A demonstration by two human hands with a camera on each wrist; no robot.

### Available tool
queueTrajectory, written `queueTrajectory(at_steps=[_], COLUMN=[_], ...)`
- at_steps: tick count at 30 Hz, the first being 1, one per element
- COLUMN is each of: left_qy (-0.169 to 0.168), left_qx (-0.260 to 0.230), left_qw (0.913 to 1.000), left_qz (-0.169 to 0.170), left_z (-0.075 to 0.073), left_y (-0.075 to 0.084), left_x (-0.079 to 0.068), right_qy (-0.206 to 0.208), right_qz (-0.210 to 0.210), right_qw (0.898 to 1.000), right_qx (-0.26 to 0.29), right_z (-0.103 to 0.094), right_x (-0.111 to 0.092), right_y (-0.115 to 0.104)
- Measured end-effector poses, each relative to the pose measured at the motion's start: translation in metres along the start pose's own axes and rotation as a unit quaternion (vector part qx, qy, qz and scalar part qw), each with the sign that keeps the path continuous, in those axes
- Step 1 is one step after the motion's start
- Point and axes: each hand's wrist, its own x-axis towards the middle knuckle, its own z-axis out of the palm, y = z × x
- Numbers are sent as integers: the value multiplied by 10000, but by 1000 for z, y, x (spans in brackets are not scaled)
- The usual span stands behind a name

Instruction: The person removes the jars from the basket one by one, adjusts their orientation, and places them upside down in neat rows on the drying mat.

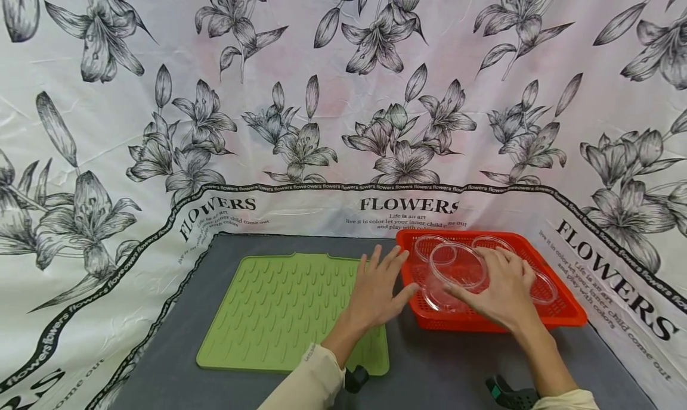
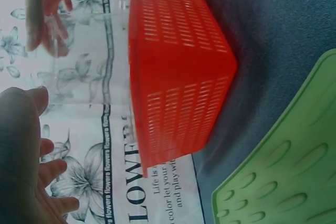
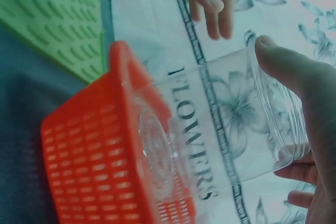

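Observation:
My right hand (image 1: 504, 288) grips a clear plastic cup (image 3: 226, 121) near its ridged rim, thumb on one side and fingers on the other. The cup is tilted over the red basket (image 1: 461, 323), and its base end overlaps the basket in the head view. My left hand (image 1: 373, 294) is beside the basket's left edge, fingers spread and holding nothing. In the left wrist view its fingers (image 2: 52, 171) point toward the cup, apart from it. More clear round containers (image 1: 544, 288) lie in the basket, partly hidden by the right hand and the cup.
A green ridged mat (image 1: 284, 314) lies left of the basket, with the left forearm above its right part. Both rest on a dark grey table (image 1: 166, 350). A white flower-printed cloth (image 1: 322, 124) hangs behind and along both sides.

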Motion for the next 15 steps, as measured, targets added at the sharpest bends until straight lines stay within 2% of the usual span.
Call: queueTrajectory(at_steps=[3,9,15], left_qy=[54,128,-106], left_qx=[13,-353,-823], left_qw=[10000,9990,9958], left_qz=[62,247,379], left_z=[-4,-13,-19], left_y=[0,-1,-3], left_x=[2,5,6], right_qy=[32,72,-203], right_qz=[-141,-374,-379], right_qw=[9998,9986,9949], right_qx=[100,380,915], right_z=[-6,-15,-21], right_x=[2,4,3], right_y=[-7,-18,-27])
